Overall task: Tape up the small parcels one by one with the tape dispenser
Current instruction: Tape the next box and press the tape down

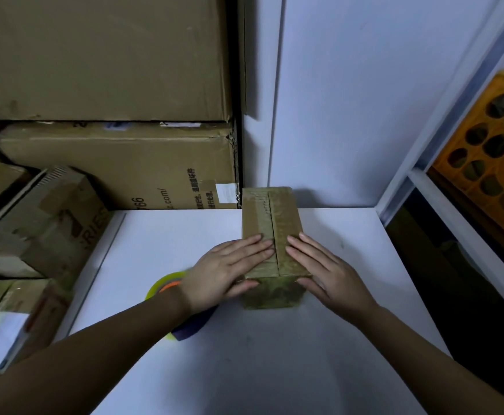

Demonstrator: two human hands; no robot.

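Right now you are pressing both hands flat on top of the small parcel (270,235), which is standing on the white table (244,354) with its far end near the wall (349,100). Your left hand (226,269) is lying on the left flap with its fingers (256,245) straight and spread, the tips reaching almost to the centre seam, while the thumb is wrapping down over the near edge onto the front face. Your right hand (327,269) is mirroring it on the right flap, fingers (300,244) straight and resting on the cardboard, thumb hanging down by the near right corner. Neither hand is gripping anything; both are simply holding the two flaps closed, and the seam between them is running away from you along the top of the parcel.

Just left of the parcel, the tape dispenser (166,287) is lying on the table, partly hidden under your left wrist and forearm; its yellow-green roll and an orange part are showing. Large cardboard boxes (110,163) are stacking up behind the table on the left, and smaller cartons (44,223) are sitting beside its left edge.
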